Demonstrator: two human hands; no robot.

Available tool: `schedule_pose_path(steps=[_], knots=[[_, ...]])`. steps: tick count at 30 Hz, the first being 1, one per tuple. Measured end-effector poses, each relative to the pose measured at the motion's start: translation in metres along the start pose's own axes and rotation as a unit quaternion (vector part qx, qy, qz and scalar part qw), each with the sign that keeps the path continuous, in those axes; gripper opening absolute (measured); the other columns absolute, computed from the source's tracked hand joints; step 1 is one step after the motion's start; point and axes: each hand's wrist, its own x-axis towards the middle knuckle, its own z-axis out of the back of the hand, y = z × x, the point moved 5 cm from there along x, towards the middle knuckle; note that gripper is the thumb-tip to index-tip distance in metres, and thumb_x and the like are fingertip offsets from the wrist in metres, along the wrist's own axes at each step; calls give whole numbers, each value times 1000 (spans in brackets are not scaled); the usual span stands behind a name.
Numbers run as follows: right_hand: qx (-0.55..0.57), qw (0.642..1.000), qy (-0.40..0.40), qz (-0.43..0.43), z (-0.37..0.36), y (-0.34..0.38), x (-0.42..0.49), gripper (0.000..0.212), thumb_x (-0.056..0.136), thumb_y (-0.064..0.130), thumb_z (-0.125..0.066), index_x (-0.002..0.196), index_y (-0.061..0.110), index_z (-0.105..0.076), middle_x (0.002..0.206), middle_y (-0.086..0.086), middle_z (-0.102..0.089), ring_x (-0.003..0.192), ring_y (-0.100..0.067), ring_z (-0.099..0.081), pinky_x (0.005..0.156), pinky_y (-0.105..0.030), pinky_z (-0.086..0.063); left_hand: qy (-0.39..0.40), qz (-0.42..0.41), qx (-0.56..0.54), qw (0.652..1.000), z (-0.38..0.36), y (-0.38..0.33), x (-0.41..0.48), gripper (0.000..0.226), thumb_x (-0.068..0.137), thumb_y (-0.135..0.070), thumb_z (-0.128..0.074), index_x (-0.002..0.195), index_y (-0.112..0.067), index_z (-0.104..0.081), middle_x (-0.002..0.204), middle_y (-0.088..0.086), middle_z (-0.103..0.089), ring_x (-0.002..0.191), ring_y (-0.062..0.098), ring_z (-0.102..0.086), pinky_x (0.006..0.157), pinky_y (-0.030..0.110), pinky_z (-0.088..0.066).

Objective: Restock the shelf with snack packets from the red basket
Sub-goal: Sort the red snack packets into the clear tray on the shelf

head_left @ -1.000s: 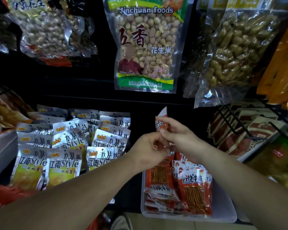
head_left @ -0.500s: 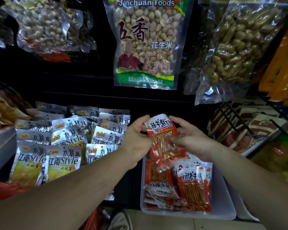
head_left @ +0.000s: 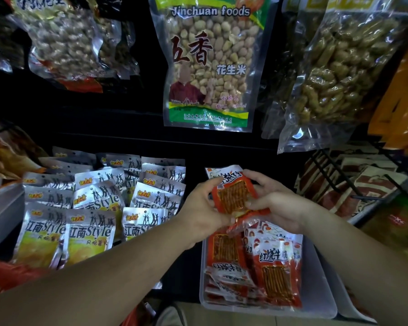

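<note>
**A:** Start at the left. What lies there?

**B:** Rows of silver and yellow packets (head_left: 87, 231), overlapping one another on the shelf (head_left: 193, 267). Above them hangs a clear bag of nuts (head_left: 64, 45).

**A:** And the hands?

**B:** Both meet at the middle, over the far end of a clear tray (head_left: 320, 295). The left hand (head_left: 203, 215) has its thumb curled over the near left edge of a red snack packet (head_left: 232, 196), the other fingers tucked behind it. The right hand (head_left: 280, 205) pinches the same packet on its right side, thumb on the front and fingers wrapped round the back edge.

**A:** How does the packet sit?

**B:** Lifted above the tray, face toward the camera and tilted, its white printed top pointing up and away. Something red shows just beneath it; I cannot tell whether that is a second packet in the grip.

**A:** The tray itself?

**B:** More red packets (head_left: 276, 274) of the same kind are stacked in its left part, overlapping. Directly above hangs a peanut bag (head_left: 207, 67) printed "Jinchuan foods".

**A:** Further right?

**B:** A clear bag of shelled-looking brown snacks (head_left: 335, 74), then a black wire rack (head_left: 327, 175) holding brown and white packets (head_left: 368, 184).
</note>
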Motion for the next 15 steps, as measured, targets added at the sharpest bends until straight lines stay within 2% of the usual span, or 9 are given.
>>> schedule_pose_path(steps=[3,5,6,9,12,13,15], knots=[[-59,998,-33,19,2,2,-1,104,84,-27,-63,158,42,-37,131,-1,-71,114,-21,-72,89,-38,-60,-59,-59,95,992,7,-6,-1,89,75,-5,-89,150,-28,-48,147,0,-45,113,5,-54,73,0,-47],[-83,994,-61,41,-1,3,-1,110,81,-26,-67,160,44,-33,128,0,-71,109,-20,-73,83,-37,-61,-90,-90,134,983,11,-13,-1,74,82,-11,-86,146,-28,-53,150,-2,-43,117,6,-51,76,-2,-42],[-82,994,-60,49,-5,3,-1,111,81,-26,-67,159,45,-33,127,0,-72,108,-21,-74,80,-37,-61,-87,-93,130,983,10,-15,-1,67,85,-17,-84,144,-32,-55,144,-5,-50,116,6,-55,81,4,-45],[-37,998,-5,42,-17,3,-1,108,82,-27,-59,152,53,-41,125,-5,-72,110,-32,-73,79,-47,-63,-20,-78,46,996,-6,-16,-3,55,92,-29,-78,141,-42,-55,115,-12,-70,102,5,-71,84,17,-57],[-44,998,39,17,-23,3,-4,96,85,-18,-50,149,53,-45,128,-3,-74,119,-26,-70,98,-49,-58,-19,-76,67,995,-7,-13,-1,49,96,-20,-73,137,-39,-56,115,-9,-68,93,12,-74,81,28,-62],[-54,998,26,20,-22,4,-5,88,89,-14,-51,150,50,-46,128,-3,-74,121,-23,-69,103,-48,-56,-23,-69,72,995,-4,-10,0,49,96,-11,-70,135,-37,-58,117,-7,-68,90,15,-74,80,31,-63],[-108,992,-57,40,-14,8,-4,74,97,-1,-62,151,47,-44,132,1,-71,120,-17,-67,107,-42,-52,-8,-51,67,996,-1,-3,1,58,95,5,-64,137,-35,-58,117,-3,-71,87,19,-75,80,39,-64]])
